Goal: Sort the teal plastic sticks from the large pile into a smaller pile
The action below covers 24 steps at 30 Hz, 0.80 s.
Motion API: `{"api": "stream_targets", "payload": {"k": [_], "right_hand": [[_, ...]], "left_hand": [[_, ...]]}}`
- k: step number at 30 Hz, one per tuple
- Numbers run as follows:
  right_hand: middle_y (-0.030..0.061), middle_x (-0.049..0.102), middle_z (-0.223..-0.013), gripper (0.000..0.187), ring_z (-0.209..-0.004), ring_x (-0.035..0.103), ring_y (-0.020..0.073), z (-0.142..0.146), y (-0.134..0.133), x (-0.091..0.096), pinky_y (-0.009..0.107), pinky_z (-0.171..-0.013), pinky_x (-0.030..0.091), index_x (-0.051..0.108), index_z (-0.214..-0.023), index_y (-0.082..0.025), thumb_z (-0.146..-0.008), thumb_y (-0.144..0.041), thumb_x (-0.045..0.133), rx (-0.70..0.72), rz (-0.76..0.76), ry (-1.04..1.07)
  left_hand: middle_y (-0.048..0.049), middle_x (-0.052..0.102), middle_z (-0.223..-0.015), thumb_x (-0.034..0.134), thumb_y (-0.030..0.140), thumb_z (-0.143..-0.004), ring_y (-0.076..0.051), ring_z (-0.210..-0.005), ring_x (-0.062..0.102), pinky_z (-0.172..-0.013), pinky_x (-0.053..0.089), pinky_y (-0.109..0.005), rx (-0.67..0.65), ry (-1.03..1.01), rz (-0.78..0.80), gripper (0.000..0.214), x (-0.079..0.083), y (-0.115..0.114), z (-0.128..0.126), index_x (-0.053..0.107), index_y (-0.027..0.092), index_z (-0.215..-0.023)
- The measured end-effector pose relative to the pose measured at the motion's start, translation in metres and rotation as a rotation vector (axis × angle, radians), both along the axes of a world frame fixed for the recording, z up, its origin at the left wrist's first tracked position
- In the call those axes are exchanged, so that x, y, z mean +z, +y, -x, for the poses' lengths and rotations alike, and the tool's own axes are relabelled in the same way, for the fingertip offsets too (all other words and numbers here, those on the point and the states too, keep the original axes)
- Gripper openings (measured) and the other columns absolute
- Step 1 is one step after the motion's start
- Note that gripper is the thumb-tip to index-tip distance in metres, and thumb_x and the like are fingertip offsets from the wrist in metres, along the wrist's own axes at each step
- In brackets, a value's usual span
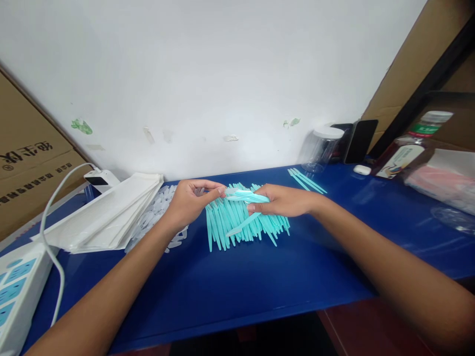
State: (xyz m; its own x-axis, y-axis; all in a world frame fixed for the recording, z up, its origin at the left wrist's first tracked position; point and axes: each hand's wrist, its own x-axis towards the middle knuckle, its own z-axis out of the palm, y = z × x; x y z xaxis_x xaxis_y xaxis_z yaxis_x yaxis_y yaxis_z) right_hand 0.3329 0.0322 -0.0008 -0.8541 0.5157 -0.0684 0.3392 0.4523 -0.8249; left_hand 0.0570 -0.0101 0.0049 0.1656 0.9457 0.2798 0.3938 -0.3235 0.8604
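A heap of thin turquoise plastic sticks (237, 225) lies on the blue table (237, 287). My right hand (284, 200) is closed round a few of these turquoise sticks (248, 196), held just above the heap. My left hand (191, 200) pinches a small clear cap (230, 191) at the tip of the held sticks. Several clear plastic caps (156, 215) lie in a pile under and beside my left wrist.
A stack of white paper sleeves (107, 217) lies at the left, with a white power strip (18, 291) and cable in front. A few loose turquoise sticks (306, 180), a clear jar (321, 148), a phone (359, 141), a bottle (408, 148) and cardboard boxes (29, 163) stand around.
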Motion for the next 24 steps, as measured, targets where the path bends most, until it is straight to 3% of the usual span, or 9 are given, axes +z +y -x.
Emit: {"api": "stream_targets", "payload": {"k": [11,17,24], "right_hand": [[-0.0041,0.046,-0.07,0.04,-0.06,0.04,0.0105,0.002,-0.004,0.001,0.026,-0.055,0.035,0.066,-0.091,-0.016,-0.103,-0.055,0.064,0.025,0.003,0.012],[-0.0051,0.044,-0.067,0.043,-0.057,0.039,0.0097,0.006,-0.008,0.003,0.025,-0.053,0.034,0.067,-0.09,-0.015,-0.105,-0.055,0.062,0.028,0.011,0.011],[-0.0062,0.043,-0.064,0.044,-0.054,0.036,0.0086,0.013,-0.015,0.002,0.025,-0.051,0.033,0.067,-0.092,-0.014,-0.107,-0.054,0.059,0.035,0.06,0.014]], "left_hand": [[-0.0089,0.083,-0.099,0.083,0.044,-0.088,-0.024,-0.095,0.074,-0.088,0.058,-0.038,-0.118,-0.046,-0.002,0.024,-0.006,0.001,-0.002,0.087,0.022,-0.098],[-0.0049,0.068,-0.086,0.086,0.04,-0.087,-0.015,-0.073,0.057,-0.063,0.042,-0.031,-0.093,0.003,-0.149,0.017,-0.013,0.002,-0.003,0.089,0.027,-0.098],[-0.0028,0.061,-0.083,0.085,0.039,-0.089,-0.014,-0.069,0.048,-0.061,0.037,-0.031,-0.105,0.021,-0.181,0.014,-0.018,0.001,-0.004,0.089,0.03,-0.099]]}}
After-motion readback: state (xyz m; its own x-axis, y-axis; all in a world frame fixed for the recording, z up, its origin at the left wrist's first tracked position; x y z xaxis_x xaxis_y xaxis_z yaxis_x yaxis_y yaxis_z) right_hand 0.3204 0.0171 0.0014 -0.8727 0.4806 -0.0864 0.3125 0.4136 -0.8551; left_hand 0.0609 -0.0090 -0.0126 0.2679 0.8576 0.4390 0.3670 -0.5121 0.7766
